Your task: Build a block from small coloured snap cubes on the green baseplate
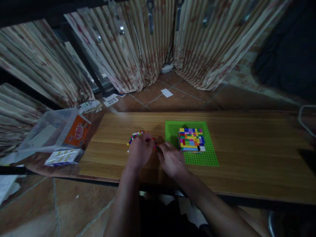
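My left hand (141, 148) is over a loose pile of small colourful toy bricks (136, 134), its fingers curled in a pinch. What it pinches, if anything, is too small to make out. Close by on the right, my right hand (172, 158) has its fingertips drawn together beside a few red and dark bricks (155, 144) between the hands. Any piece in those fingertips is hidden. Right of it, a green studded baseplate (209, 154) lies flat, bearing a block built of many-coloured bricks (192, 138). The right hand overlaps the baseplate's left edge in view.
All this rests on a long wooden table (249, 148). Past its left end are a clear plastic bin (53, 126) with an orange label and a white-and-yellow box (64, 157). Striped curtains (123, 56) hang behind, and a white paper (167, 92) lies on the tiled floor.
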Available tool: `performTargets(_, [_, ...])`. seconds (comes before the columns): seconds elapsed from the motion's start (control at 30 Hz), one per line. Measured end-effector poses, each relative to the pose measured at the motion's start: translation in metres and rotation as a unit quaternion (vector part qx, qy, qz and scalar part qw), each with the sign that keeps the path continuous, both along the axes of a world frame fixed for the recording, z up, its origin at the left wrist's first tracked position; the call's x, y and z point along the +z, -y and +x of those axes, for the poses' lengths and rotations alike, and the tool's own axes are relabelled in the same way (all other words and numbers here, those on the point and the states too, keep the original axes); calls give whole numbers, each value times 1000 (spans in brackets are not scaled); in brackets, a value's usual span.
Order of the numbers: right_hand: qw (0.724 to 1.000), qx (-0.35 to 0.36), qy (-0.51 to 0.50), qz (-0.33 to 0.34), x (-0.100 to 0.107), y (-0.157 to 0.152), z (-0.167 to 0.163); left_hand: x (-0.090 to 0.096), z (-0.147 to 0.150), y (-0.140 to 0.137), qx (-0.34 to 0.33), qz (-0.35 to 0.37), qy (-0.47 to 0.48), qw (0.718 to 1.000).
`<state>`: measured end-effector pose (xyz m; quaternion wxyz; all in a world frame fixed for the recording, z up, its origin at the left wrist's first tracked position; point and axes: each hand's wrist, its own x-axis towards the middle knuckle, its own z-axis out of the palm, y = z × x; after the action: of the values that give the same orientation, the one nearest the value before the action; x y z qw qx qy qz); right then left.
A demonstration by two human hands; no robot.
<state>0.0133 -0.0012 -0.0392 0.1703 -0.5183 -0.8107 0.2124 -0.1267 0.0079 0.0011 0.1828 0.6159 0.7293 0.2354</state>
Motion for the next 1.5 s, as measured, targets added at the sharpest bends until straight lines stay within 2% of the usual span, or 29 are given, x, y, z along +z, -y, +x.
performTargets(0.13, [1000, -6, -27, 11, 8, 2, 5, 3, 9, -3, -14, 46, 139, 989])
performTargets(0.2, [995, -22, -87, 39, 17, 9, 14, 4, 16, -3, -18, 71, 183, 980])
performTargets(0.27, [979, -43, -183, 81, 29, 15, 29, 5, 23, -1, -26, 92, 206, 974])
performTargets(0.33, [948, -90, -282, 121, 40, 17, 48, 6, 34, 2, -45, 101, 212, 971])
performTargets(0.4, [915, -167, -340, 140, 46, 11, 70, 6, 47, 5, -75, 100, 201, 972])
performTargets(0.43, [893, -216, -373, 132, 48, 5, 80, 5, 55, 7, -95, 96, 192, 972])
performTargets(0.5, [824, -315, -463, 88, 48, -8, 100, 4, 70, 9, -130, 96, 173, 972])
performTargets(0.57, [768, -366, -524, 45, 46, -20, 114, 3, 85, 9, -151, 111, 160, 969])
performTargets(0.63, [740, -385, -551, 25, 44, -27, 121, 2, 95, 6, -149, 138, 145, 968])
performTargets(0.77, [732, -377, -567, -11, 42, -28, 121, -3, 106, -1, -120, 171, 99, 973])
performTargets(0.93, [705, -366, -603, -75, 39, -28, 116, -9, 113, -6, -111, 180, 70, 975])
performTargets(1.17, [734, -346, -576, -99, 32, -30, 116, -13, 118, -12, -93, 177, 80, 977])
performTargets(1.37, [708, -357, -597, -124, 33, -28, 113, -15, 123, -13, -71, 187, 81, 976])
performTargets(1.5, [710, -360, -592, -127, 32, -28, 113, -17, 126, -12, -59, 215, 71, 972])
